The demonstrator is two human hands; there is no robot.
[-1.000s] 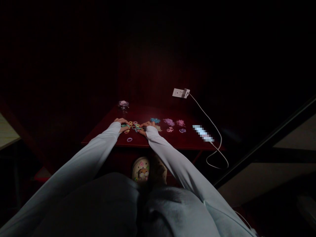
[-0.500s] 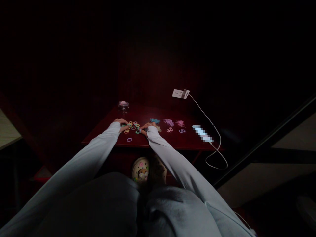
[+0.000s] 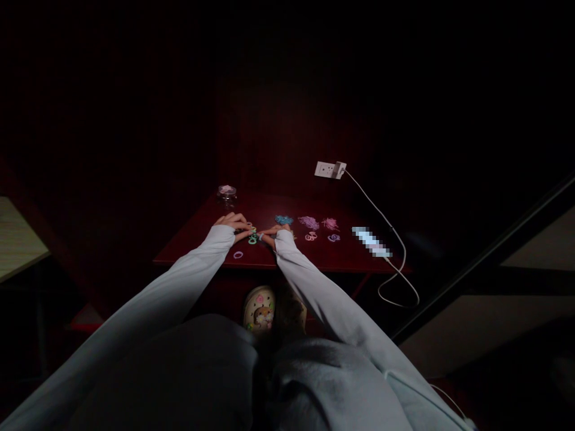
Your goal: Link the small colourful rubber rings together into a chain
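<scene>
On the dark red table (image 3: 206, 254), my left hand (image 3: 232, 222) lies at the left of a small cluster of coloured hair ties (image 3: 253, 239), its fingers stretched out over them. From the other side, my right hand (image 3: 272, 231) reaches in with fingers extended towards the left. Both hands touch or nearly touch the cluster and partly cover it; green ties show between them. A single purple hair tie (image 3: 238, 255) lies nearer the front edge. Beyond my right hand is a heap of blue small bands (image 3: 284, 219).
Further right are heaps of purple bands (image 3: 309, 222) and pink bands (image 3: 330, 224), with pink hair ties (image 3: 311, 236) and purple hair ties (image 3: 333, 238) in front. A clear jar (image 3: 227, 193) stands at the back left. A white cable (image 3: 381, 215) runs from a wall socket (image 3: 326, 170) to a blurred phone (image 3: 372, 242).
My left hand has moved right, towards my right hand. The hair ties that were spread between the hands are now bunched closer together and more covered. The view has shifted slightly.
</scene>
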